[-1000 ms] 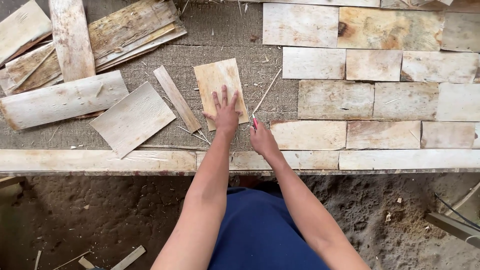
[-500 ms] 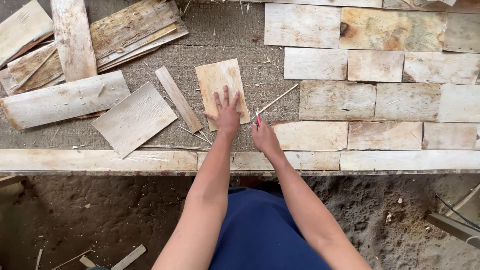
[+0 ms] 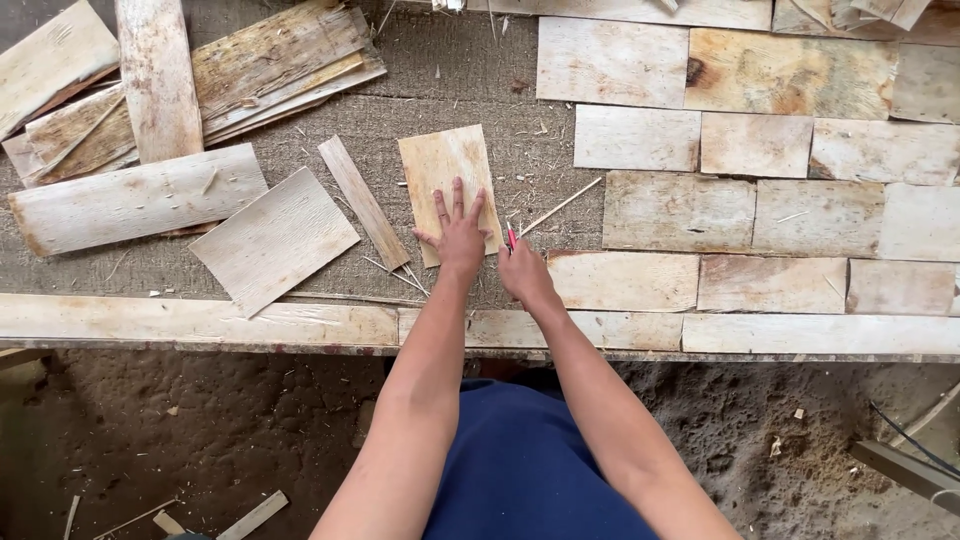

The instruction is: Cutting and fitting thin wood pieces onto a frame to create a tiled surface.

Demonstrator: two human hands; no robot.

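My left hand [image 3: 458, 232] lies flat, fingers spread, on the lower part of a small tan veneer sheet [image 3: 447, 165] on the grey work surface. My right hand [image 3: 522, 270] is just right of it, closed around a small red-handled tool [image 3: 512, 236] whose tip sits at the sheet's right edge. A thin wood sliver [image 3: 560, 206] lies slanted just beyond the right hand. A narrow veneer strip [image 3: 362, 202] lies left of the sheet.
Rows of pale veneer rectangles [image 3: 755, 145] are laid edge to edge at the right. Loose veneer pieces [image 3: 273, 238] and a pile of boards [image 3: 180, 80] lie at the left. A long plank [image 3: 200, 322] runs along the near edge. Dirt floor [image 3: 200, 440] below.
The thin sliver beside my right hand has shifted slightly, lying lower and flatter. Both hands stay almost where they were on the sheet.
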